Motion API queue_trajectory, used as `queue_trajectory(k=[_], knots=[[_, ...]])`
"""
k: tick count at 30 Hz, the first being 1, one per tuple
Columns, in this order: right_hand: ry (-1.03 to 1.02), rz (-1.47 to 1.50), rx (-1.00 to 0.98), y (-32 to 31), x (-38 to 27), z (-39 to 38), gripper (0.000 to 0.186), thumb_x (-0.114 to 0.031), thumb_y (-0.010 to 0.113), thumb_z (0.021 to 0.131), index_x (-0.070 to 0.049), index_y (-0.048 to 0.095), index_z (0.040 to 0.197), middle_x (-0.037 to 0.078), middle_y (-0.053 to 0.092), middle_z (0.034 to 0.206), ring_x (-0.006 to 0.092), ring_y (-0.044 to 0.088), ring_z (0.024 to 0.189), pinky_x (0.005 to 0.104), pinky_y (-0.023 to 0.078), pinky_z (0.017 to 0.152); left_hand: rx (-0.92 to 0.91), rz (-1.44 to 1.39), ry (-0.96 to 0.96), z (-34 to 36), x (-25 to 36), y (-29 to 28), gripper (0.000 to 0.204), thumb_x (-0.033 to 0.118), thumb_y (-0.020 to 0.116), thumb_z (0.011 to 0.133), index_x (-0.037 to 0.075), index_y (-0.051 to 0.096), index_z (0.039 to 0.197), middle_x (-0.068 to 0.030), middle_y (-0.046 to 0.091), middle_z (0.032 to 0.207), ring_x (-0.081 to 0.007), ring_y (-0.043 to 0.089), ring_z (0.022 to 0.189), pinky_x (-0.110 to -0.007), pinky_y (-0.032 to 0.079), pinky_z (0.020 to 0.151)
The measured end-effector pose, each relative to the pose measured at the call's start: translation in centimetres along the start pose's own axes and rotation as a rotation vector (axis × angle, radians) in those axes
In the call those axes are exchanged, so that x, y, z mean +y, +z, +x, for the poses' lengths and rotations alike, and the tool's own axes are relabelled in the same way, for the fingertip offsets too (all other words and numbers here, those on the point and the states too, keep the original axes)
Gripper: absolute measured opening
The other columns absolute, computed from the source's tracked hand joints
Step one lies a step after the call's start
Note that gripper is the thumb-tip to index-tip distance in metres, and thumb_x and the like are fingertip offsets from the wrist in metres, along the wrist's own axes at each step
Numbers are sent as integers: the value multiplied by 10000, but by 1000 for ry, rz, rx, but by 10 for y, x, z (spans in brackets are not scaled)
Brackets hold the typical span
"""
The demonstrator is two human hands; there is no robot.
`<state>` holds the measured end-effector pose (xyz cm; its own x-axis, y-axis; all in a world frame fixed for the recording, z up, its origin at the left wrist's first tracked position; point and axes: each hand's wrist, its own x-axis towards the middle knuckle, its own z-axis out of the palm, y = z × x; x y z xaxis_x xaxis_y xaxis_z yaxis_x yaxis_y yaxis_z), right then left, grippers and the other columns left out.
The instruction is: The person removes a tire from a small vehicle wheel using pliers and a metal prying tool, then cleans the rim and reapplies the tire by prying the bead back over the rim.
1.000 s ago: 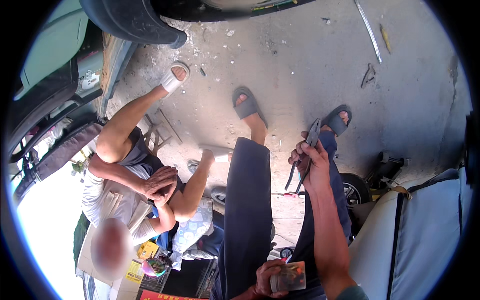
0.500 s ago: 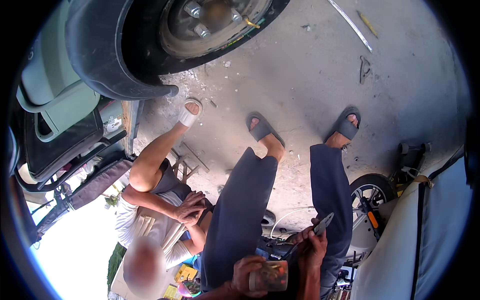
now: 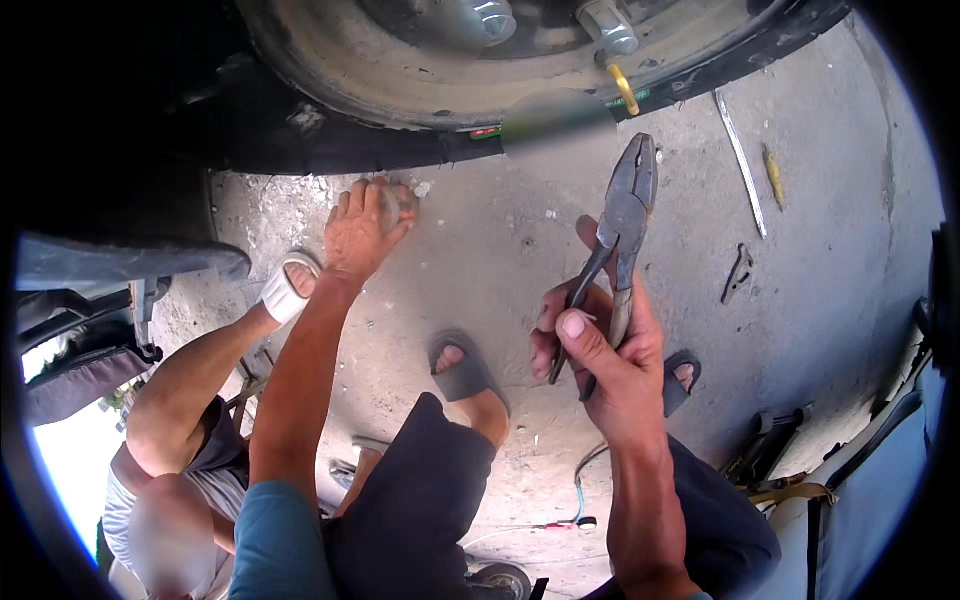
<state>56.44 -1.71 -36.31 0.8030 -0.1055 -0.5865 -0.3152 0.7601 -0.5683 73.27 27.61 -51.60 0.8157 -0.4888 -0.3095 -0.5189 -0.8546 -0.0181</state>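
My left hand [image 3: 360, 225] reaches down to the concrete floor below the tyre [image 3: 330, 150], its fingers over a small clear plastic jar [image 3: 401, 206] with orange bits inside. My right hand [image 3: 600, 350] is closed on the handles of a pair of dark metal pliers [image 3: 630, 190], held upright with the jaws pointing toward the wheel. The wheel's rim [image 3: 350, 70] fills the top of the view, with large nuts [image 3: 615, 25] and a brass valve stem [image 3: 625, 90]. A green-and-red strip [image 3: 486, 133] shows at the tyre's edge, partly blurred.
A person [image 3: 190, 450] in white sandals sits at left. On the floor at right lie a metal strip [image 3: 740, 160], a yellow tool [image 3: 773, 175] and a dark tool [image 3: 738, 275]. A padded grey cover [image 3: 860, 500] stands lower right; thin hoses [image 3: 580, 500] lie at the bottom.
The view has moved closer to the wheel. My left hand has gone up and forward with the jar to the floor by the tyre; my right hand has raised the pliers from my lap.
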Motion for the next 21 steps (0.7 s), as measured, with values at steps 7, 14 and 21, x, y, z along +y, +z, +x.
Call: queue_trajectory(k=[7, 14, 21], knots=[[-600, -466, -342, -30, 104, 32, 594, -189, 574, 1072, -7, 320, 1577, 148, 643, 943, 171, 618, 741, 319, 528, 696, 275, -688, -96, -26, 57, -1, 1104, 625, 857, 693, -22, 394, 1458, -201, 486, 1378, -387, 475, 1267, -497, 370, 1103], [-904, -927, -277, -9, 22, 59, 395, -271, 604, 1048, 15, 618, 1320, 109, 676, 900, 228, 617, 741, 342, 501, 694, 230, -1958, 112, 57, 142, -20, 834, 293, 879, 799, 16, 435, 1448, -109, 571, 1343, -228, 552, 1215, -404, 421, 1082], [-22, -1044, -209, -36, -95, 17, 492, -348, 530, 1089, -68, 501, 1494, 72, 753, 1052, 117, 614, 683, 291, 500, 646, 409, -1988, 218, 82, 163, -69, 612, 109, 814, 843, 14, 559, 1391, -92, 619, 1337, -195, 569, 1244, -346, 418, 1091]])
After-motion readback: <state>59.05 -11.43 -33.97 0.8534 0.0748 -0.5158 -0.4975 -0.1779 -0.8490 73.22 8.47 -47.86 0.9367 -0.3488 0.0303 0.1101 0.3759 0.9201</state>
